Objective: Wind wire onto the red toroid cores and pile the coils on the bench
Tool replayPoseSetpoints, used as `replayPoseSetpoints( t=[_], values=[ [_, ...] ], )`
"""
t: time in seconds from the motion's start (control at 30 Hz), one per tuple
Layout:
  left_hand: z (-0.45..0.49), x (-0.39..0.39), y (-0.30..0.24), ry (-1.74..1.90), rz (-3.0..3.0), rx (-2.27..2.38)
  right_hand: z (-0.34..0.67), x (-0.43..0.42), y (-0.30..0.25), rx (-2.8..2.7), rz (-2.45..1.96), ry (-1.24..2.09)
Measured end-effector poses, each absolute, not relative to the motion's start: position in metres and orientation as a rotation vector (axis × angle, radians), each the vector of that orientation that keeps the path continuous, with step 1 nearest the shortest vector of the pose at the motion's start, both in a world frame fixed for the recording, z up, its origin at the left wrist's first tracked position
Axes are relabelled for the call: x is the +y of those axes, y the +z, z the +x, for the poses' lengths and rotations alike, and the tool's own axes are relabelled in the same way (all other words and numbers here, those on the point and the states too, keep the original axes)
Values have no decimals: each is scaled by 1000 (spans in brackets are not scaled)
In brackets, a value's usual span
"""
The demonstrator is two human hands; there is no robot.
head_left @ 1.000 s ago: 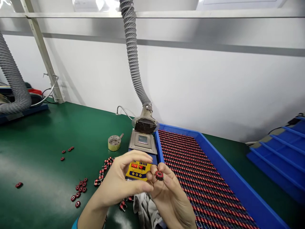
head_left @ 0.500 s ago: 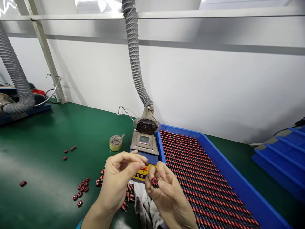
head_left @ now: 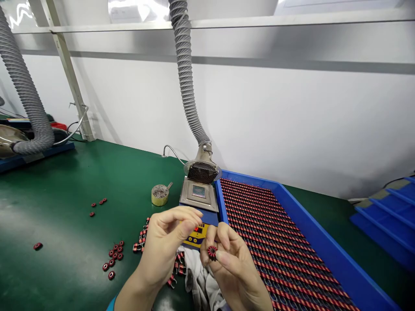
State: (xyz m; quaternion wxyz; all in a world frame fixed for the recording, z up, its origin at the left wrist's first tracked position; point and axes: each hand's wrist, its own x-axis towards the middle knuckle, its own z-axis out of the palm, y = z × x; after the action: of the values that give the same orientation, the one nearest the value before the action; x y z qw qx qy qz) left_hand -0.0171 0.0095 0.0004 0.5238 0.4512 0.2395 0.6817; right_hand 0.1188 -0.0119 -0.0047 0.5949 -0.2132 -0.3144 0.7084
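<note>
A green surface point(head_left: 65, 224) runs along a plain white wall, with a grey hose point(head_left: 186, 86) hanging down over it. Near the front, the right hand point(head_left: 235, 270) holds a small red coil ring point(head_left: 212, 252); its grip is pinching the ring between thumb and fingertips, up in the air above a grey cloth point(head_left: 198, 283). The ring looks light and stiff, and its thin wire wraps could likely bend or scrape, so the outer edge seems the best place to hold it. The left hand point(head_left: 165, 246) is just beside it with its fingers curled in; I cannot tell if that grip holds anything. Just behind the hands sits a small metal pot with a yellow panel point(head_left: 198, 193), and left of that a little round tin point(head_left: 160, 195). To the right, a long blue tray point(head_left: 319, 239) is packed with rows of red coils. More loose rings point(head_left: 114, 255) lie on the left. Far right are stacked blue trays point(head_left: 385, 216).
</note>
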Motion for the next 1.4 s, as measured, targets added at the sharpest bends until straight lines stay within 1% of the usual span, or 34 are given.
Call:
replayPoseSetpoints(
  t=[0.07,0.23,0.37,0.47,0.67,0.77,0.83,0.93,1.0,1.07,1.13,1.3,1.4],
  values=[
    [-23,10,2,1605,1118,606,119,-11,-4,-729,-485,1642],
    [-26,11,6,1375,1293,671,120,-11,-4,-744,-482,1619],
    [-20,9,8,1347,1258,661,120,-11,-5,-725,-470,1638],
    [-17,6,10,1382,1287,636,121,-11,-5,-710,-460,1660],
    [-22,6,4,1647,1294,660,123,-11,-2,-732,-486,1680],
    [-29,7,3,1669,1334,688,126,-11,-3,-803,-526,1605],
    [-33,6,4,1602,1446,702,128,-12,-5,-910,-593,1468],
    [-36,2,9,1338,1690,801,132,-13,-9,-1100,-740,1252],
    [-34,-1,11,1125,1824,867,133,-14,-11,-1170,-803,1170],
    [-31,-3,12,1010,1878,878,133,-15,-11,-1172,-825,1130],
    [-27,-3,13,1037,1865,871,131,-16,-9,-1150,-808,1157],
    [-23,1,11,1324,1760,806,126,-14,-2,-907,-611,1429],
    [-26,1,7,1510,1585,718,125,-12,0,-796,-523,1554]
  ],
)
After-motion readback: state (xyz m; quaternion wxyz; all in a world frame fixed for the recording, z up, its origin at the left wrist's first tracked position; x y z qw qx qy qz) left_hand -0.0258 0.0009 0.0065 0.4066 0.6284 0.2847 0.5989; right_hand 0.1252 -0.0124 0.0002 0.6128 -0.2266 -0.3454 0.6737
